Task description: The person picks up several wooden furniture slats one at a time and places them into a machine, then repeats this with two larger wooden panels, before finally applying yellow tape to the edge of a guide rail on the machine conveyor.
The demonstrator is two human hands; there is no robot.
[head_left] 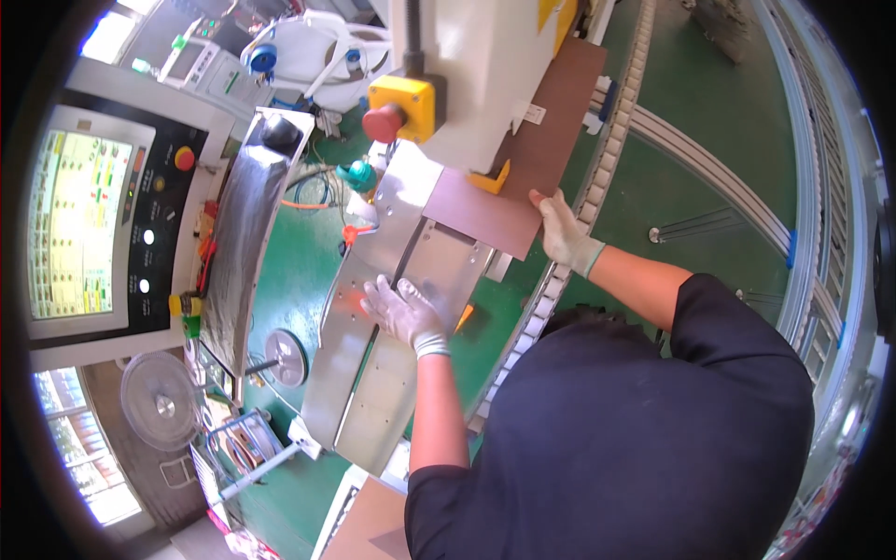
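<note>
A flat brown sheet [485, 213] lies across the far end of a metal machine table and runs on to the far right beside the machine head. My right hand [567, 235], in a pale glove, is at the sheet's right edge. Its thumb lies over the edge, and its other fingers are bunched and partly hidden there. My left hand [408, 315], gloved too, rests with fingers spread on the metal table [345, 359], nearer to me than the sheet. It holds nothing. A yellow bracket [490, 177] under the machine head sits at the sheet.
A roller track [534, 322] runs along the table's right side. At the left stands a control panel with a lit screen [79, 224]. A red stop button [383, 122] on a yellow box hangs above the table. More brown sheets [373, 523] lie at the bottom.
</note>
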